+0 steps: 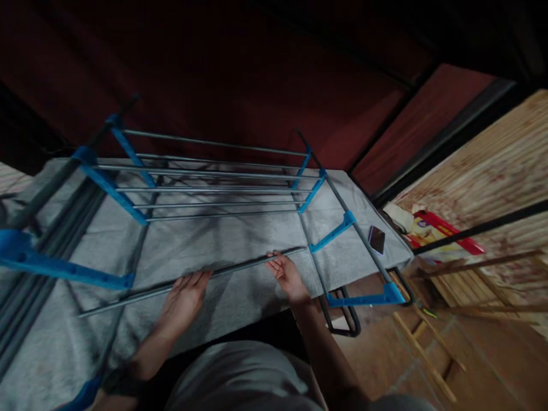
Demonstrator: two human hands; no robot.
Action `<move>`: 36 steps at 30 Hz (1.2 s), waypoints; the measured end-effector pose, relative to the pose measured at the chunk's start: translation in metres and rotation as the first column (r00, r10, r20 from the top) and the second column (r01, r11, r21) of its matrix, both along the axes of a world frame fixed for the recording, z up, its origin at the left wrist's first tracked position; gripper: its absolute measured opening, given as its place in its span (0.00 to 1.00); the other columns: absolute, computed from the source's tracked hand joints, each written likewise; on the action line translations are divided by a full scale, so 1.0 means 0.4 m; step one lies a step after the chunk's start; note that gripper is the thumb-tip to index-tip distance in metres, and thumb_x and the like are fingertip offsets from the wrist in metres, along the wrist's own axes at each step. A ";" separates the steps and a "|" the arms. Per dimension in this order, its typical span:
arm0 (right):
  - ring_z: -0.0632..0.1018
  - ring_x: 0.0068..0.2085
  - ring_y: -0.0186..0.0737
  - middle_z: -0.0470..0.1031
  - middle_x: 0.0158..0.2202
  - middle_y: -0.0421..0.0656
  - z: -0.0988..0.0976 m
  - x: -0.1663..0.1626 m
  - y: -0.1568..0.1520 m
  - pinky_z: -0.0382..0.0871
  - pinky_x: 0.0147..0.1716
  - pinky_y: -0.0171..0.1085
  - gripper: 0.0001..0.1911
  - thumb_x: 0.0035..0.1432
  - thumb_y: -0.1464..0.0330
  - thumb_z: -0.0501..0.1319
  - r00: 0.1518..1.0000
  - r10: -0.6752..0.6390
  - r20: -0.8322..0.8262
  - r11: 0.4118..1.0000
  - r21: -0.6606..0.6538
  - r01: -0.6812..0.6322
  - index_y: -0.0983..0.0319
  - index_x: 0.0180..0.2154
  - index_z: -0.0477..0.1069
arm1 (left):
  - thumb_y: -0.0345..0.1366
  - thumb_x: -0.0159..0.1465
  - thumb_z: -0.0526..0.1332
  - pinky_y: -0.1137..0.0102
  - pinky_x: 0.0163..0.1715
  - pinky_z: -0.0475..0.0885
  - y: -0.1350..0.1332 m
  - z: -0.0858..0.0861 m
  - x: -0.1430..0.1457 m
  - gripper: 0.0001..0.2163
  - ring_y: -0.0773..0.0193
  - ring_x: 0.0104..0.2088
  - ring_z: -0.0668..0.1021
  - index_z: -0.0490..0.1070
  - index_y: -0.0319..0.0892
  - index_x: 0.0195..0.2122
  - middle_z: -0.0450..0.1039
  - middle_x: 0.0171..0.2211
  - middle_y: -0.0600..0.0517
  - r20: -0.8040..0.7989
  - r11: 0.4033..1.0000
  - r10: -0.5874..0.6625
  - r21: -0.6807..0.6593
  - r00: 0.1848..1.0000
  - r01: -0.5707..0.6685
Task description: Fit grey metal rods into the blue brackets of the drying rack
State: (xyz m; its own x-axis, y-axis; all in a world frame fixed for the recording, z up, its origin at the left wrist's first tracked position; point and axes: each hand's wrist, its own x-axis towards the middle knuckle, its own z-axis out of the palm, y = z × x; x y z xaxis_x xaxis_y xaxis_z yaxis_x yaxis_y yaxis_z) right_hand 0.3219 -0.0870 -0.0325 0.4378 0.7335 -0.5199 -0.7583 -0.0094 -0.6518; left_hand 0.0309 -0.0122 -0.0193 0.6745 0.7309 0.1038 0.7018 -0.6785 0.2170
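Observation:
A long grey metal rod [240, 266] runs slantwise in front of me, its right end near a blue bracket [333, 233]. My left hand [188, 294] lies over the rod left of its middle, fingers curled down across it. Nearer the right end, my right hand [286, 275] grips the same rod between thumb and fingers. Behind it stands a rack frame with grey side tubes and blue plastic brackets [113, 191], joined by several thin crossbars [222, 190]. Two more blue brackets, one at left [64, 271] and one at right [363, 299], have no crossbar between them.
A grey cloth [205, 237] covers the table under the rack. Several loose tubes [64, 222] lie at the left. A phone [377, 239] rests near the right edge. Black bent tube legs [349, 319] stick out at the front right; wooden pieces [422, 354] are on the tiled floor.

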 end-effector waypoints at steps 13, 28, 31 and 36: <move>0.82 0.38 0.40 0.82 0.33 0.38 -0.004 0.049 -0.045 0.76 0.42 0.40 0.06 0.51 0.70 0.65 0.980 -0.190 0.065 0.982 -0.009 0.191 0.57 0.34 0.71 | 0.45 0.70 0.49 0.57 0.50 0.74 0.011 -0.001 0.032 0.19 0.51 0.46 0.81 0.76 0.45 0.52 0.81 0.47 0.45 0.086 0.999 -0.027 -0.044 0.996 0.031; 0.81 0.36 0.37 0.81 0.31 0.40 0.012 0.086 -0.028 0.75 0.41 0.36 0.05 0.55 0.71 0.65 0.981 -0.188 0.053 0.982 0.002 0.189 0.62 0.36 0.71 | 0.45 0.70 0.47 0.56 0.46 0.74 0.028 0.000 0.070 0.20 0.50 0.42 0.82 0.77 0.46 0.48 0.81 0.44 0.44 0.118 0.997 -0.073 0.011 0.990 0.072; 0.82 0.36 0.38 0.81 0.31 0.42 0.001 0.093 -0.029 0.76 0.40 0.37 0.06 0.52 0.70 0.66 0.979 -0.195 0.060 0.981 -0.005 0.196 0.61 0.34 0.72 | 0.45 0.70 0.48 0.57 0.45 0.74 0.030 0.002 0.072 0.19 0.52 0.41 0.82 0.77 0.47 0.47 0.82 0.43 0.46 0.128 0.997 -0.074 0.010 0.989 0.073; 0.83 0.37 0.42 0.82 0.32 0.44 -0.003 0.099 -0.032 0.77 0.40 0.39 0.06 0.50 0.69 0.66 0.979 -0.189 0.079 0.982 -0.007 0.190 0.60 0.33 0.73 | 0.46 0.70 0.47 0.56 0.45 0.74 0.028 0.000 0.077 0.20 0.51 0.41 0.81 0.77 0.46 0.47 0.81 0.43 0.45 0.126 0.998 -0.059 -0.003 0.990 0.060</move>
State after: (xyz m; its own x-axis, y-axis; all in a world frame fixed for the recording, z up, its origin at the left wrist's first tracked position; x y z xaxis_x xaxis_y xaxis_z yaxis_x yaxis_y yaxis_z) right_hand 0.3614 -0.0996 -0.0339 0.6074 0.6258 -0.4893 -0.6947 0.1197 -0.7093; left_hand 0.0617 -0.0011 -0.0191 0.6990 0.6907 0.1855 0.6270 -0.7166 0.3057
